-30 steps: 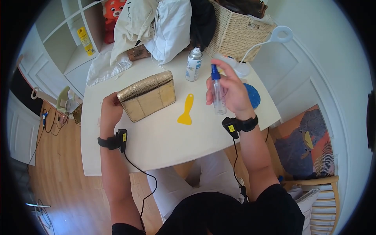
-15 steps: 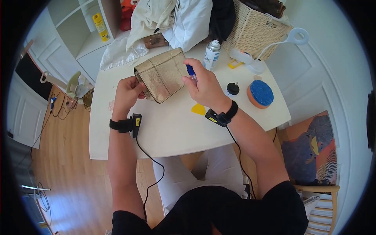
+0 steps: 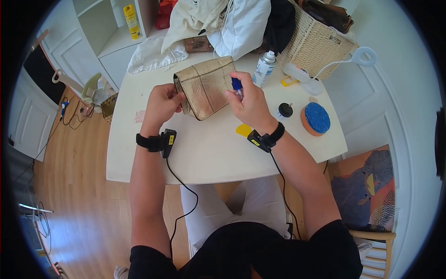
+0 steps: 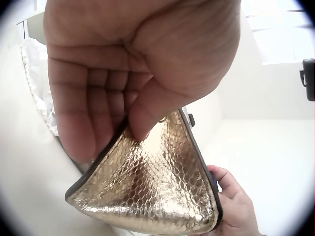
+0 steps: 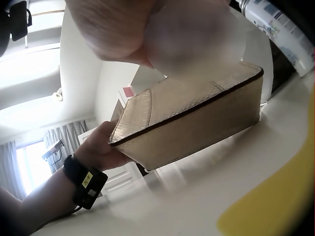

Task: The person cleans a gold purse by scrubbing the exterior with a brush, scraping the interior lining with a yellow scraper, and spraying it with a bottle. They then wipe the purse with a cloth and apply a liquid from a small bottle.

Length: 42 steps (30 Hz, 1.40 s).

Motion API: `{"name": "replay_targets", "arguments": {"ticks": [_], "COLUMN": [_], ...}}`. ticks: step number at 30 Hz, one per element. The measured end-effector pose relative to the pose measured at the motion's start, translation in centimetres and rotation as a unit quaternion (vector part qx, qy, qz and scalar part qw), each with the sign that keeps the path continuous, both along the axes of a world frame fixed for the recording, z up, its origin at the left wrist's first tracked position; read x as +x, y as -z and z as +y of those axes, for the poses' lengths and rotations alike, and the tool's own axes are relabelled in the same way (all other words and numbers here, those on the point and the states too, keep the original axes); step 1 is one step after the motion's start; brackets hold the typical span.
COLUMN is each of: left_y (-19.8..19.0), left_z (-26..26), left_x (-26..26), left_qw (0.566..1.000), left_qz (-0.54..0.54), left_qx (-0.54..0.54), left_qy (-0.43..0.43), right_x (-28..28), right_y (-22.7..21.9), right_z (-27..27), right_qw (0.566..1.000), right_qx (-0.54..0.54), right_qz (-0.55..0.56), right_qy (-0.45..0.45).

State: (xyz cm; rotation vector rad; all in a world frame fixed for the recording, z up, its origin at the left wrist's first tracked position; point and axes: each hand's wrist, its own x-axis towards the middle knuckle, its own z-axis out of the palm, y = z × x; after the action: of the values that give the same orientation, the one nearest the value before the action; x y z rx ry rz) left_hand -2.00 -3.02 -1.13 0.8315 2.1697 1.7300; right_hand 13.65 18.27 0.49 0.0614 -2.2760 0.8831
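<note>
A gold textured bag (image 3: 204,88) is held tilted over the white table, its side panel (image 4: 152,182) filling the lower left wrist view. My left hand (image 3: 162,104) pinches its left edge between thumb and fingers. Close to the bag's right side, my right hand (image 3: 251,100) grips a clear spray bottle with a blue top (image 3: 237,84), index finger on the top. Most of the bottle is hidden behind that hand in the head view; a blurred clear shape covers the upper right wrist view. Partly under the right wrist lies a yellow scraper (image 3: 243,129).
Behind the bag stand a spray can (image 3: 264,69), cloth bags (image 3: 241,32) and a wicker basket (image 3: 316,39). To the right are a black-lidded jar (image 3: 285,110), a blue and orange round pad (image 3: 316,119) and a white lamp (image 3: 364,56).
The right hand with the spray bottle has moved left to the bag. The bag has been tilted and turned, the left hand shifting its hold on the edge. The head view has shifted.
</note>
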Motion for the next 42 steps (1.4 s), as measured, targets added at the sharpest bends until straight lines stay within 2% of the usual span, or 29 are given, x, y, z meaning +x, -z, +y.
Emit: {"name": "replay_targets", "arguments": {"ticks": [12,17,19,20,22,23,25,26,28,29,31,35,37,42], "left_y": [-0.1,0.4,0.1,0.1,0.2,0.3,0.5,0.7,0.8,0.9,0.9,0.5,0.4,0.3], "left_z": [0.0,0.0,0.0,0.0,0.0,0.0,0.0,0.0,-0.1,-0.1,-0.1,-0.2,-0.3,0.0], "left_x": [0.1,-0.2,0.0,0.1,0.0,-0.1,-0.2,-0.3,-0.5,-0.5,-0.7,-0.2,-0.2,-0.2], "left_qw": [1.000,1.000,1.000,1.000,1.000,1.000,1.000,1.000,0.999,0.999,0.999,0.998,0.997,0.999], "left_qz": [-0.001,0.008,0.012,0.015,0.020,0.026,0.027,0.027,0.032,0.035,0.038,0.063,0.070,0.048], "left_qx": [-0.001,-0.003,-0.001,-0.003,-0.006,-0.012,-0.006,-0.002,-0.002,-0.004,-0.003,-0.026,-0.031,-0.009], "left_qy": [-0.004,-0.002,0.002,0.002,0.002,-0.001,0.001,0.000,-0.002,-0.003,0.002,-0.004,0.001,-0.002], "right_x": [0.5,1.3,1.2,1.5,2.5,2.9,3.4,3.5,3.5,3.6,3.6,2.7,2.3,3.0], "right_y": [0.8,-0.1,0.2,-0.4,-1.6,-1.8,-2.2,-1.7,-0.6,-0.3,-0.4,-0.5,-0.1,-0.9], "right_z": [0.5,3.9,8.0,9.9,13.1,14.3,16.1,17.4,19.4,19.7,18.7,18.4,18.3,17.6], "right_qw": [0.999,0.999,0.988,0.988,0.951,0.952,0.974,0.974,0.975,0.975,0.970,0.979,0.970,0.958], "right_qx": [0.016,-0.019,-0.125,-0.122,-0.288,-0.286,-0.149,-0.148,-0.168,-0.168,-0.029,-0.075,0.027,0.050], "right_qz": [-0.028,0.001,0.072,0.072,0.104,0.105,0.074,0.076,-0.045,-0.043,-0.112,-0.035,-0.135,-0.195], "right_qy": [0.006,0.042,0.060,0.063,0.034,0.036,0.153,0.153,0.137,0.139,0.215,0.186,0.201,0.205]}}
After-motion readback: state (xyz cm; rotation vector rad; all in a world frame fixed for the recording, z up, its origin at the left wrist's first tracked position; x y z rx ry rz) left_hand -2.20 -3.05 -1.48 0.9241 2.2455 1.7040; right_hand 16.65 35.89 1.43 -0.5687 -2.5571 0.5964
